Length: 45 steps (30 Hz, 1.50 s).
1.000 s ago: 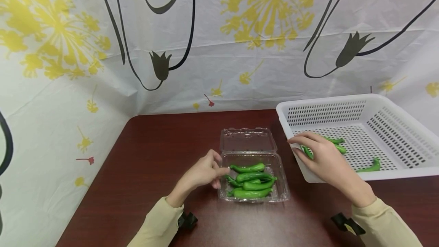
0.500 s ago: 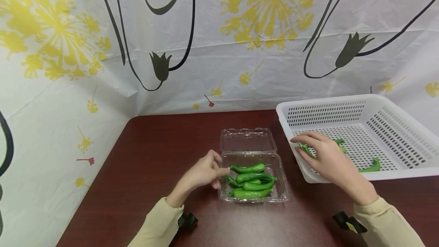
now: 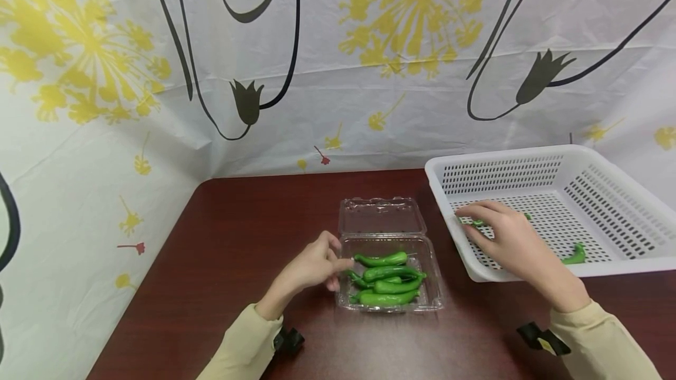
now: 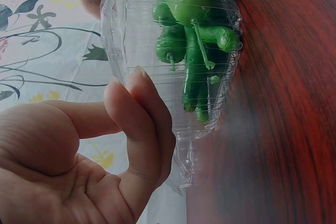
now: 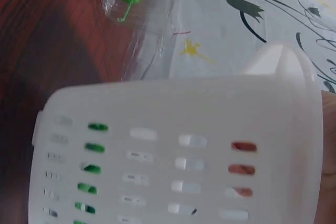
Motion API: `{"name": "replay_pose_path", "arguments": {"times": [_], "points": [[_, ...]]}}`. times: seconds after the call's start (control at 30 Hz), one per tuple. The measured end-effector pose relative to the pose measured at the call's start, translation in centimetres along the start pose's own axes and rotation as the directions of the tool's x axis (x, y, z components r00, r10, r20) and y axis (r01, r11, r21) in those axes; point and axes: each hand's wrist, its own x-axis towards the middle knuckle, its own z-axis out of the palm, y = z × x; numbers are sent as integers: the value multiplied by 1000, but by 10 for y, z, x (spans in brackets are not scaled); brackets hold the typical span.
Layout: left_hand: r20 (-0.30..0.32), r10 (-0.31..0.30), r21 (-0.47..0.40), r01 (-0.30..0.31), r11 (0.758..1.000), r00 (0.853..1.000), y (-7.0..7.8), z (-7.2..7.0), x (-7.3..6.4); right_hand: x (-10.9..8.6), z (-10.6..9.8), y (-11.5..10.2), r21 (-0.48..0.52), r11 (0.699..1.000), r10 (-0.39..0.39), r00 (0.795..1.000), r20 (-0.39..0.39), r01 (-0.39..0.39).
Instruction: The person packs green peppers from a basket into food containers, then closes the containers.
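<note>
In the head view, a hinged clear plastic clamshell box point(image 3: 435, 286) stands with its lid point(image 3: 382, 216) laid back. Several green chili peppers point(image 3: 393, 298) lie in it. My left hand point(image 3: 317, 263) holds the box's left rim, one digit reaching over the edge; in the left wrist view its curled fingers point(image 4: 142, 129) are at the clear wall. My right hand point(image 3: 509, 239) is over the left part of a white plastic basket point(image 3: 612, 192), fingers curved and apart, near green peppers point(image 3: 477, 223) that it partly hides. Another green pepper point(image 3: 577, 254) lies in the basket's front part.
The dark red-brown table point(image 3: 253, 221) carries both containers, basket right of the box. In the right wrist view, the basket's slotted side wall point(image 5: 163, 93) fills the foreground. A printed white sheet point(image 3: 327, 46) hangs behind and at the left.
My right hand has shifted right from over the basket's left rim, further into the basket, covering more of the peppers there. My left hand and the box have stayed in place.
</note>
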Motion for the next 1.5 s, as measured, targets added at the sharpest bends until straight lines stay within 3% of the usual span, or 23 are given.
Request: {"name": "replay_pose_path", "arguments": {"times": [0.37,0.6,0.87,1.13,1.5], "points": [[2,-2,-10,2,1000,1000,0,0,0,-1,-7,8,-5,998,67,995,77,-67],[4,0,-7,0,1000,1000,1,0,0,-2,-8,12,-16,998,57,997,57,-57],[1,2,-15,-2,1000,1000,0,0,0,-4,-10,16,-19,995,102,988,115,-101],[2,2,-6,-2,1000,1000,0,0,0,-5,-10,23,-27,996,87,987,138,-84],[-7,-1,-7,1,1000,1000,-1,1,2,-7,-10,28,-46,988,156,951,265,-150]]}}
